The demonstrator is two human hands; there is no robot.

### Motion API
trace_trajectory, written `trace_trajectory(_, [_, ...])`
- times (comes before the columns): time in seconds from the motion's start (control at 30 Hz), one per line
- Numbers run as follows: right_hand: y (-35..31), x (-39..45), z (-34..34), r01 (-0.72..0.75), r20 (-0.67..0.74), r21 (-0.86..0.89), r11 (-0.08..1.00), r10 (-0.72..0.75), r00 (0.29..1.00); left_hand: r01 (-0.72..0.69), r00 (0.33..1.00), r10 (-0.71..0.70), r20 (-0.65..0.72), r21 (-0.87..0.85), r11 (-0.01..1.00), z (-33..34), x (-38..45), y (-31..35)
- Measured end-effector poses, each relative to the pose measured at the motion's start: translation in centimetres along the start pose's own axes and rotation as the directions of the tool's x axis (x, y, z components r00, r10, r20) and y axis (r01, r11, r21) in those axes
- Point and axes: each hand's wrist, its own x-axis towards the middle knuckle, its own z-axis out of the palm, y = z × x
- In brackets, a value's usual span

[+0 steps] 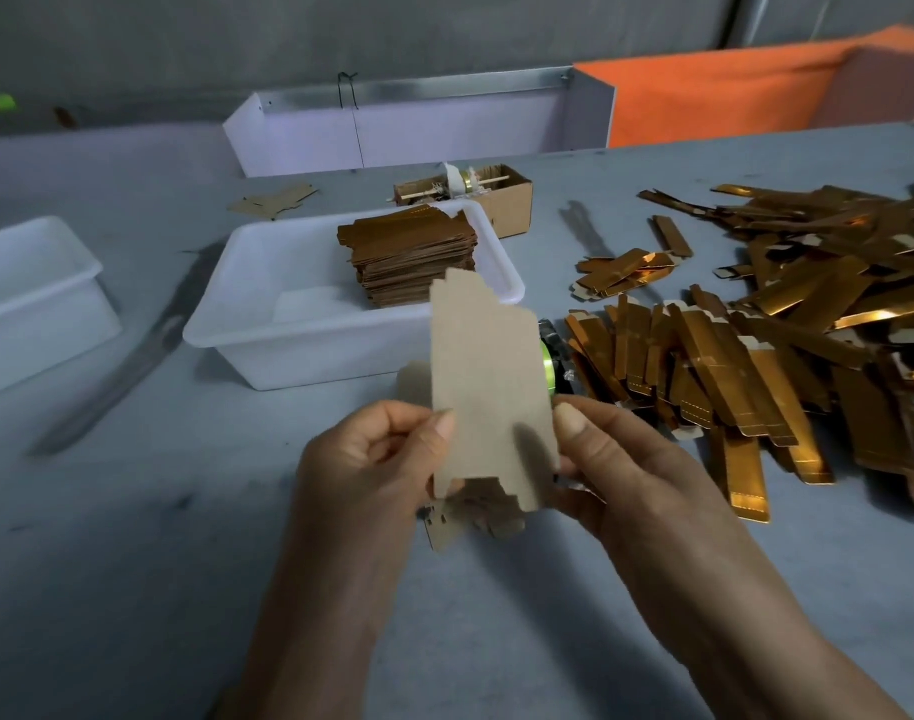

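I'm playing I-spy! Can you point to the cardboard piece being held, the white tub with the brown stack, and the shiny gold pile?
cardboard piece [491,387]: head view, middle of its plain face.
white tub [314,363]: head view, its near wall.
gold pile [704,356]: head view, a strip mid-pile.

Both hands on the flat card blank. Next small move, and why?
Probably fold the card blank lengthwise. The left hand and right hand pinch its side edges, it is flat with its plain side toward the camera, and the gold pieces piled on the right are folded into narrow strips.
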Motion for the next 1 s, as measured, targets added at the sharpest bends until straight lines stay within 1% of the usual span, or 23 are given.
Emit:
trace_trajectory(0.1, [-0.3,0.5,0.2,-0.001,-0.019,0.075,0.997,0.002,1.0,0.065,0.997,-0.059,0.059,-0.102,0.993,0.7,-0.3,-0.3])
trace_trajectory(0.17, [-0.2,0.4,0.1,0.004,-0.03,0.077,0.997,-0.002,1.0,0.136,0.985,-0.113,0.131,-0.179,0.974,1.0,-0.3,-0.2])
trace_trajectory(0.2, [-0.1,0.2,0.1,0.002,-0.02,0.075,0.997,-0.001,1.0,0.158,0.978,-0.127,0.164,-0.191,0.969,1.2,-0.2,-0.1])
trace_trajectory(0.27, [0.1,-0.2,0.1,-0.005,0.008,0.067,0.998,0.004,1.0,0.149,0.978,-0.124,0.166,-0.149,0.977,1.7,-0.2,0.0])
trace_trajectory(0.37, [0.4,-0.5,0.2,-0.002,0.009,0.057,0.998,0.002,1.0,0.112,0.989,-0.104,0.108,-0.074,0.991,2.5,0.0,-0.2])
trace_trajectory(0.57, [1.0,-0.4,-0.4,0.018,-0.042,-0.031,0.999,-0.019,0.999,0.15,0.979,-0.134,0.156,-0.097,0.984,2.9,-0.1,-0.8])
trace_trajectory(0.63, [1.1,-0.2,-0.6,0.035,-0.061,-0.1,0.994,-0.041,0.997,0.188,0.968,-0.167,0.185,-0.101,0.977,2.9,-0.1,-0.9])
trace_trajectory(0.67, [1.2,-0.2,-0.6,0.048,-0.082,-0.17,0.984,-0.063,0.995,0.201,0.965,-0.18,0.19,-0.101,0.974,3.0,-0.1,-0.9])
trace_trajectory(0.73, [1.4,-0.1,-0.7,0.081,-0.124,-0.349,0.933,-0.131,0.984,0.212,0.966,-0.192,0.175,-0.101,0.972,3.1,-0.1,-1.0])
trace_trajectory(0.8, [1.6,-0.1,-0.7,0.108,-0.127,-0.487,0.867,-0.192,0.973,0.21,0.969,-0.193,0.155,-0.103,0.972,3.3,-0.1,-1.2])
trace_trajectory(0.87, [1.6,-0.2,-0.6,0.139,-0.09,-0.554,0.821,-0.225,0.97,0.204,0.971,-0.189,0.147,-0.09,0.975,3.3,-0.1,-1.3])
trace_trajectory(0.93, [1.6,-0.4,-0.6,0.179,-0.054,-0.574,0.799,-0.256,0.965,0.189,0.974,-0.175,0.14,-0.087,0.978,3.3,-0.2,-1.4])
trace_trajectory(0.97, [1.6,-0.5,-0.5,0.209,-0.041,-0.603,0.77,-0.291,0.956,0.175,0.978,-0.164,0.126,-0.081,0.981,3.5,-0.2,-1.5])
trace_trajectory(1.0, [1.6,-0.6,-0.3,0.251,-0.027,-0.656,0.712,-0.355,0.934,0.154,0.984,-0.147,0.102,-0.071,0.986,3.6,-0.3,-1.6])
